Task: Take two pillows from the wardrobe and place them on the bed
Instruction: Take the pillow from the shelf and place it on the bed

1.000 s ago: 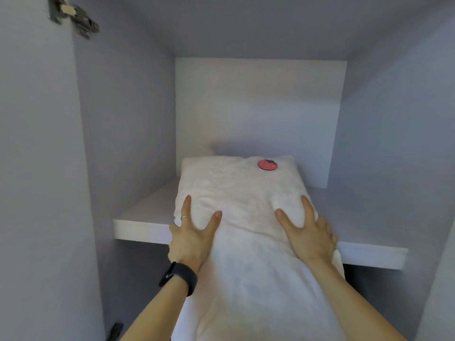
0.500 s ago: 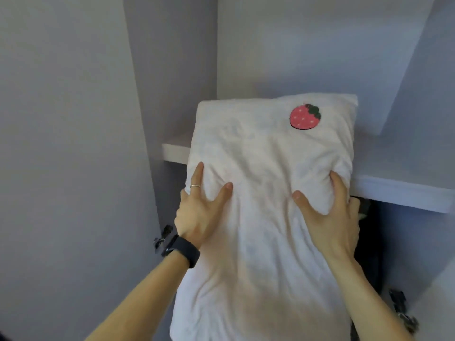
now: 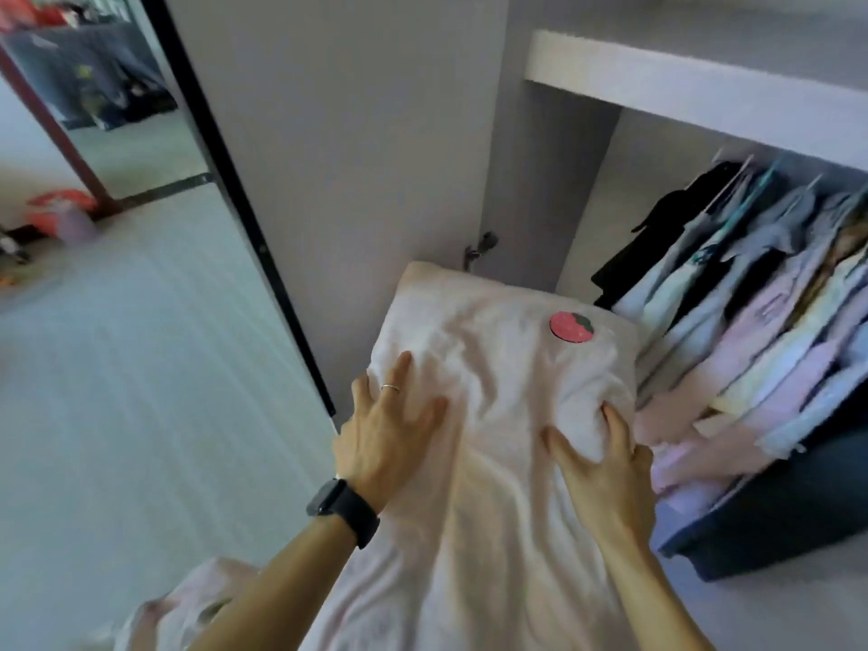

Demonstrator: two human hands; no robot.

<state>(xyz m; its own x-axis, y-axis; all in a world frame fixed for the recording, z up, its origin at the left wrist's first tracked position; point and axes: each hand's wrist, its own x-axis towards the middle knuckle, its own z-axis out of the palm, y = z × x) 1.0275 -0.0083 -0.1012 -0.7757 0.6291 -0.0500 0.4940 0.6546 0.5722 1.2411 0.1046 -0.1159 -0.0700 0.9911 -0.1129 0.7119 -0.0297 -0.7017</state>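
The pillow (image 3: 493,415) runs lengthwise away from the body; left hand (image 3: 390,439) and right hand (image 3: 606,467) clamp its sides, seemingly clear of the shelf (image 3: 681,82).

White rumpled pillow (image 3: 474,444) with strawberry patch (image 3: 570,326), held lengthwise

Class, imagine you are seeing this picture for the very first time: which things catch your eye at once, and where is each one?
First, the white pillow in the centre, gripped by the left hand and right hand, with a red strawberry patch near its top edge. To the right, a row of hanging clothes fills the wardrobe under a white shelf. On the left wrist sits a black watch.
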